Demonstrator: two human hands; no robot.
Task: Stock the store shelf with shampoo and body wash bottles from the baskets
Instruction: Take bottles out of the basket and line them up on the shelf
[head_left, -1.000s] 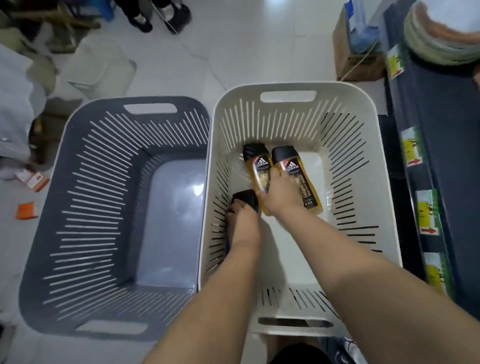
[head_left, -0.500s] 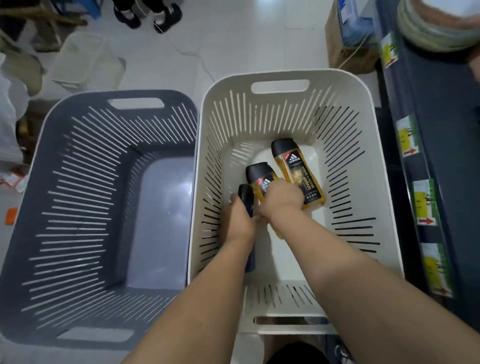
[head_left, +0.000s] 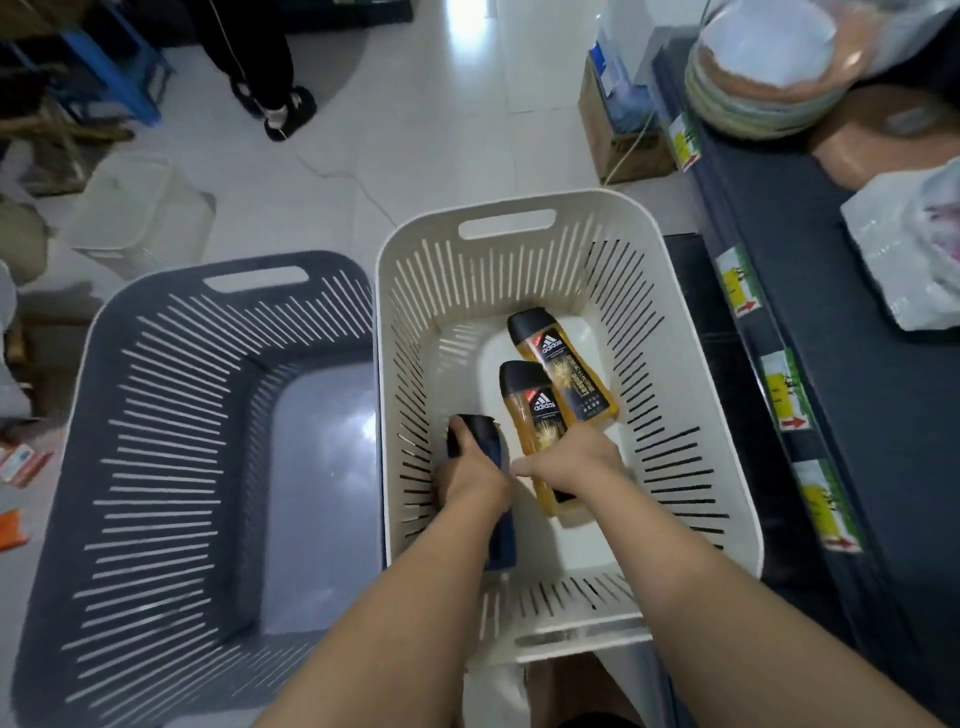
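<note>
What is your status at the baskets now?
Left hand holds dark blue bottle, right hand holds amber bottle, inside white basket. Second amber bottle lies on its floor. Nothing blocks lift.

white basket (head_left: 719, 457) walls hem both arms, top open

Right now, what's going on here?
A person is reaching into the white basket with both hands. The left hand grips a dark blue bottle, and the right hand grips a golden bottle with a black cap. A second golden bottle lies on the basket floor. The grey basket stands alongside, and the shelf is to the person's right.
</note>
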